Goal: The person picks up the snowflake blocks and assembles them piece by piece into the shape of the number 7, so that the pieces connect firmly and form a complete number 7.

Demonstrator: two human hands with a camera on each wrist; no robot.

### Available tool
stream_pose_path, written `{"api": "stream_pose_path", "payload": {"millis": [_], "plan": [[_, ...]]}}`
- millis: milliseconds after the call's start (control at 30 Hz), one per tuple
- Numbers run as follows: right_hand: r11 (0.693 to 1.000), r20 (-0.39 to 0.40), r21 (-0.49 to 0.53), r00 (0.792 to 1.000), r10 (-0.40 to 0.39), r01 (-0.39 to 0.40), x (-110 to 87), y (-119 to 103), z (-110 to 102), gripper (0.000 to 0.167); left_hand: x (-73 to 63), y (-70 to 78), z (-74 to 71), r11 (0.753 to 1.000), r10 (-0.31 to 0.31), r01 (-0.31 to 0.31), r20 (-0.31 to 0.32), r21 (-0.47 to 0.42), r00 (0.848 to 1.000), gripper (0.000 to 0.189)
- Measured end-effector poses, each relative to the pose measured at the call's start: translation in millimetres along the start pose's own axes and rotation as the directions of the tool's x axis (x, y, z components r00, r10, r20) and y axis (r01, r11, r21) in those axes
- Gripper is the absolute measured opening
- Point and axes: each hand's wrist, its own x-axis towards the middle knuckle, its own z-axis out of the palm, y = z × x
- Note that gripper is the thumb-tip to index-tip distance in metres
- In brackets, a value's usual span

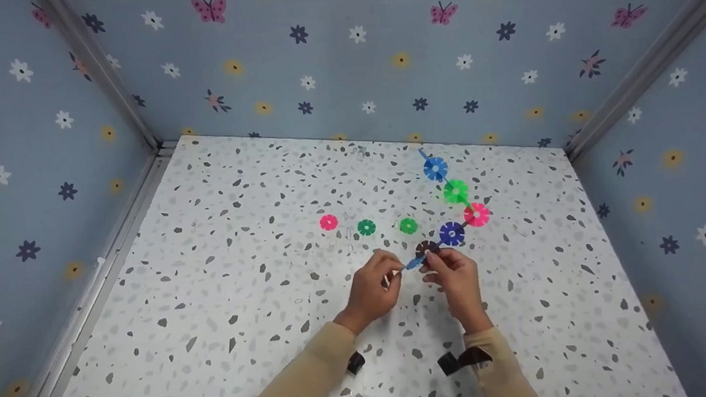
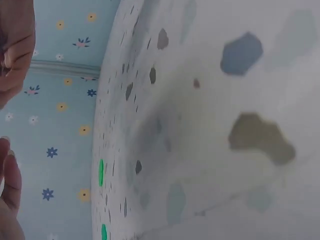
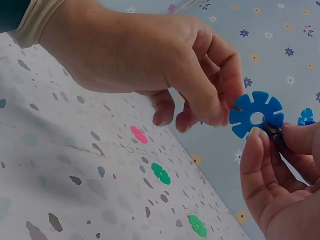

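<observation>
A chain of slotted plastic snowflake discs runs from a light blue disc (image 1: 435, 168) through a green disc (image 1: 455, 191), a pink disc (image 1: 477, 215) and a dark blue disc (image 1: 452, 234) to a dark brown disc (image 1: 426, 249). My right hand (image 1: 458, 277) pinches the brown disc. Joined to it at an angle is a blue disc (image 3: 272, 109), whose rim my left hand (image 1: 375, 287) pinches between thumb and finger. In the right wrist view the left hand (image 3: 150, 60) comes from the upper left, the right hand (image 3: 287, 195) from below. Only parts of the hands show in the left wrist view.
Left of the chain, a loose pink disc (image 1: 328, 222), a dark green disc (image 1: 366, 227) and a lighter green disc (image 1: 408, 226) lie in a row on the speckled white tabletop (image 1: 245, 296). Blue flower-patterned panels (image 1: 336, 64) stand around the back and sides.
</observation>
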Motion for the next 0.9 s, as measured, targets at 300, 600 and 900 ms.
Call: {"api": "stream_pose_path", "payload": {"millis": [300,600,900], "plan": [[0.997,-0.091,0.016,0.993,-0.071,0.072,5.7,-4,-13,0.011,11.6,-49.1,-37.8,0.884,-0.454,0.435,0.091,0.174,0.886,0.019],[1.000,-0.057,0.008,0.998,-0.015,0.016,1.0,1,-18,0.009,29.8,-102.0,-66.5,0.668,-0.733,0.700,0.058,0.255,0.678,0.047],[0.999,0.013,0.000,0.999,-0.045,0.045,2.3,-2,-23,0.005,51.3,-120.3,-66.7,0.592,-0.785,0.718,0.061,0.367,0.616,0.050]]}}
